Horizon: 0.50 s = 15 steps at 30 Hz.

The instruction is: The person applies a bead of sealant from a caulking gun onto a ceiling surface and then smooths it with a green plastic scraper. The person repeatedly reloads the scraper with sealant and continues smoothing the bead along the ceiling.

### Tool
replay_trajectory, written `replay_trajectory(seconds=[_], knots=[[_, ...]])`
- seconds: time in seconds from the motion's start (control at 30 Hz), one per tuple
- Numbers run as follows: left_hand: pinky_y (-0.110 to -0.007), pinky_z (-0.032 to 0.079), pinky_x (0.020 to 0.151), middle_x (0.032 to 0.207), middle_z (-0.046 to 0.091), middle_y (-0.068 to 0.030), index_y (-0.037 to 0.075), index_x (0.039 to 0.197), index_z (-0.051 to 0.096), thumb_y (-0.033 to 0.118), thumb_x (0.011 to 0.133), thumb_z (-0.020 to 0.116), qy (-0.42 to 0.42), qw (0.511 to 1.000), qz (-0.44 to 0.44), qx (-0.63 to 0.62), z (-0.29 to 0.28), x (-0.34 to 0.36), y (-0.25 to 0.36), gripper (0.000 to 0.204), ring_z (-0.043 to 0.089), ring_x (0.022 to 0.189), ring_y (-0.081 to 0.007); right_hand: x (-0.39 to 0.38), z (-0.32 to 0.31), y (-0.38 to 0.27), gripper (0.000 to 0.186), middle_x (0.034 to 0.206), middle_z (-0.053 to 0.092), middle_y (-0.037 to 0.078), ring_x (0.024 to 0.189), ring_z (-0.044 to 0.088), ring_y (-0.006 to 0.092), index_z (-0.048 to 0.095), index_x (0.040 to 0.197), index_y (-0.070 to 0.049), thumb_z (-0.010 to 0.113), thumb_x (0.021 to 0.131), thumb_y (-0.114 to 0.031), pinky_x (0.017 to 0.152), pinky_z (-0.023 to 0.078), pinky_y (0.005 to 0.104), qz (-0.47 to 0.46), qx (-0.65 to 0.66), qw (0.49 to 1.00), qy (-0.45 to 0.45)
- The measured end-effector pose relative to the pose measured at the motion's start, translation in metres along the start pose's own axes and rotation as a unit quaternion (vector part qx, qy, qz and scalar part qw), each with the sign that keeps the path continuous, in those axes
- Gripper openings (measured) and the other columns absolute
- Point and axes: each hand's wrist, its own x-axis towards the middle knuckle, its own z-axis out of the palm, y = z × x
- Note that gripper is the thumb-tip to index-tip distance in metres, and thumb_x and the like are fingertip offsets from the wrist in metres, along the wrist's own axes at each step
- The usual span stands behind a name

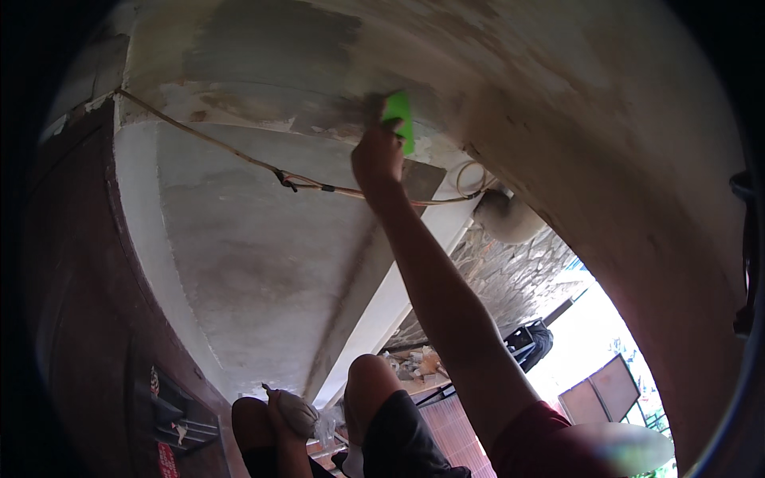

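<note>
Grey and tan, a patchy wall (271,48) is stretching across the top. A thin cable (227,148) is sloping across the wall's lower edge. Near that edge, the right hand (378,159) is gripping a green scraper (401,119). Lower down, the left hand (280,418) is touching a grey lump (299,414); one cannot tell if its fingers are gripping.

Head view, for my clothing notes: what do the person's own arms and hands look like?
The right hand is bare, without a glove, and no watch shows on its wrist. The right forearm is uncovered below a dark red sleeve. The left hand looks ungloved too; its sleeve cannot be made out.
</note>
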Motion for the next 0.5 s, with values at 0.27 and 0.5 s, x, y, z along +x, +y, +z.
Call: replay_trajectory(seconds=[0.27,0.5], knots=[[-0.038,0.052,0.050,0.065,0.057,-0.0058,0.014,0.082,0.051,0.046,0.088,0.052,-0.012,0.998,-0.009,-0.062,-0.010,0.010,-0.004,0.033,0.059,0.053,-0.0245,-0.014,-0.073,0.045,0.070,0.102,0.063,0.031,0.094,0.065,0.0397,0.035,0.142,-0.004,0.047,0.074,0.007,0.079,0.052,0.0474,0.072,0.255,0.964,0.018],[-0.037,0.052,0.050,0.062,0.057,-0.0036,0.016,0.080,0.053,0.045,0.089,0.051,-0.010,0.998,-0.025,-0.047,-0.004,0.004,0.005,0.030,0.059,0.052,-0.0219,0.030,-0.015,0.072,0.069,0.140,0.040,0.027,0.116,0.053,0.0409,0.034,0.143,-0.005,0.049,0.076,0.001,0.088,0.052,0.0473,0.047,0.134,0.979,0.144]])
